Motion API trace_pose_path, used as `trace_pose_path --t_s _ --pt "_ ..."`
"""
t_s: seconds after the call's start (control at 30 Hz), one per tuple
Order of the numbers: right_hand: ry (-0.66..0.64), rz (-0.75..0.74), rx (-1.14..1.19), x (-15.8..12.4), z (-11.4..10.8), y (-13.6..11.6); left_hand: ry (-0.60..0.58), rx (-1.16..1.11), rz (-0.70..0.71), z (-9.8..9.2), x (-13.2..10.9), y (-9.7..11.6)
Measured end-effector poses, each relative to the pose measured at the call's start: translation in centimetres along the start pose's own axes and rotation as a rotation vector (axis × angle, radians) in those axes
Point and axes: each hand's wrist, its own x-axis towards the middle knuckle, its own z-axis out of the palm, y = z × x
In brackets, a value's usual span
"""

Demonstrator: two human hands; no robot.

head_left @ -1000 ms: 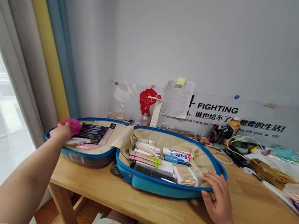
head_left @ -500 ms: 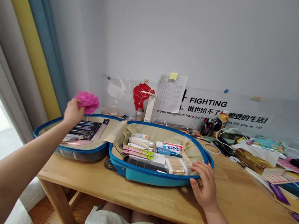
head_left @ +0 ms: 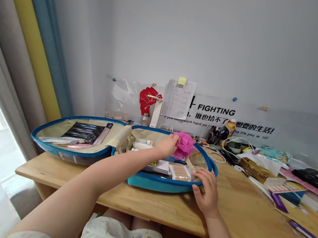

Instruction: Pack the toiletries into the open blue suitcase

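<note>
A blue suitcase (head_left: 151,184) lies open on the wooden table. Over its right half, my left hand (head_left: 168,145) is closed on a pink mesh bath puff (head_left: 185,145). My right hand (head_left: 206,190) rests on the front right rim, fingers apart, thumb outside. Under and around my left forearm lie a pack of cotton swabs (head_left: 180,172), a white box (head_left: 162,166) and white tubes (head_left: 142,146); the forearm hides part of the contents. The left half holds a dark flat packet (head_left: 83,134) and a pinkish flat item (head_left: 84,145).
On the right of the table (head_left: 240,214) are papers, a brown pouch (head_left: 255,169), a purple pen (head_left: 308,234) and a white cable. A bottle with an orange label (head_left: 229,129) and a white lamp (head_left: 156,112) stand by the wall. Curtains (head_left: 36,33) hang at left.
My left hand has carried the pink bath puff from above the left half across to the right half. My right hand stays at the rim. The view has shifted slightly.
</note>
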Motion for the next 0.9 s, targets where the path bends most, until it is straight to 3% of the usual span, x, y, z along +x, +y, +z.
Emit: trace_pose_path --t_s 0.13,0.27,0.4,0.53,0.63,0.77,0.9 --pt "-0.022 0.004 -0.002 0.0 -0.2 0.0 -0.138 -0.01 0.054 2.4 0.2 0.5" --pt "-0.018 0.003 0.004 0.1 -0.3 0.0 -0.258 -0.037 0.14 2.9 -0.6 0.4" --pt "-0.006 -0.016 0.007 0.3 -0.2 0.0 -0.302 -0.067 0.169 1.3 -1.1 0.4" --pt "0.024 -0.04 0.001 0.2 0.1 0.3 -0.223 -0.095 0.137 -2.1 -2.4 -0.4" --pt "0.023 -0.029 0.004 0.0 0.3 0.6 -0.149 -0.09 0.1 -5.5 -5.0 -3.0" --pt "0.021 -0.018 0.031 -0.1 0.4 0.7 -0.096 0.022 -0.069 -10.8 -9.6 -9.6" --pt "0.036 -0.001 0.049 -0.2 0.5 0.6 -0.206 0.184 -0.312 -15.4 -14.0 -16.8"
